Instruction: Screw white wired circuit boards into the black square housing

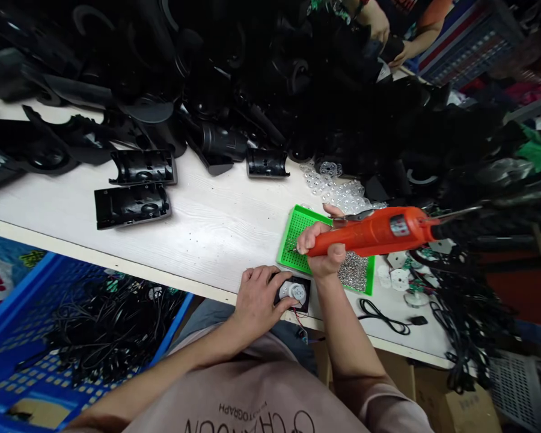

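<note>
My right hand (323, 245) is wrapped round an orange electric screwdriver (379, 231), its bit end pointing left over a green tray (287, 255). Small metal screws (354, 272) lie heaped in the tray's right part. At the table's front edge, my left hand (262, 294) grips a black housing part (305, 308) between thumb and fingers. A round white and silver piece (297, 292) sits in that housing, and red and dark wires (301, 328) hang from it over the edge.
Black plastic shells (133, 205) lie on the left of the white table (211, 222), with a dark heap behind. Clear plastic pieces (342, 191) sit behind the tray. A black cable (388, 322) lies right. A blue crate (36, 300) holds cables. Another person's hands (379, 27) work at the far side.
</note>
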The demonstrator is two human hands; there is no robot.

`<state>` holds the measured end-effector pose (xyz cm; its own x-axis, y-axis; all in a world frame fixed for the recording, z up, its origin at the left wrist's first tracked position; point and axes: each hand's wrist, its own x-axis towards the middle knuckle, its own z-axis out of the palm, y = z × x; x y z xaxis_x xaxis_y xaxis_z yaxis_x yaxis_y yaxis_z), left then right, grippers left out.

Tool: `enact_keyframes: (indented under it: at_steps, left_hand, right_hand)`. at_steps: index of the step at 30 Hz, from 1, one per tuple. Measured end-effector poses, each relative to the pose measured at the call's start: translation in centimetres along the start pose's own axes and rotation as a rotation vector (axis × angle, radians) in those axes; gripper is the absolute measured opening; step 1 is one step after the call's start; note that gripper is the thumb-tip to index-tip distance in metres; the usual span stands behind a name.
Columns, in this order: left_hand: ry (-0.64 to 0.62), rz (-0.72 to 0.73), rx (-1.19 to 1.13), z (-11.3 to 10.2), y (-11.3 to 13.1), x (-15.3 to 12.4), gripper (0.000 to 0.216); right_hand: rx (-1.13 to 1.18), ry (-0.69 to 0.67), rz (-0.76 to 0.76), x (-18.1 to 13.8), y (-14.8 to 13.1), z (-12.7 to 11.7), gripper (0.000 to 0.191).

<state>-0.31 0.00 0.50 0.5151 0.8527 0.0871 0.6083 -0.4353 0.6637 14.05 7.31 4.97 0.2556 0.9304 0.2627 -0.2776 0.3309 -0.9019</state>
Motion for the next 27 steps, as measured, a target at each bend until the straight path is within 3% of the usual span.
enact_keyframes:
  at_steps: [11, 17, 20, 23, 27]
  left_hand:
    - [-0.015, -0.009, -0.010, -0.2, 0.2, 0.1, 0.048]
    - [-0.021, 0.033, -0.135, -0.9, -0.1, 0.0, 0.055]
    - [0.074, 0.026, -0.218, -1.9, 0.0, -0.1, 0.050]
    - [0.187, 0.015, -0.191, -2.5, 0.2, -0.2, 0.040]
    - [0.207, 0.025, -0.226, -2.5, 0.6, -0.3, 0.024]
  right_hand:
    - [-0.132, -0.055, 0.083, -0.4, 0.8, -0.1, 0.053]
    - [-0.022, 0.091, 0.004, 0.5, -4.2, 1.7, 0.056]
    - [0.045, 0.078, 0.008, -0.1, -6.9, 2.6, 0.058]
    - [0.064, 0.046, 0.055, -1.5, -7.9, 3.1, 0.062]
    - [0.083, 0.025, 0.064, -3.1, -7.8, 3.3, 0.062]
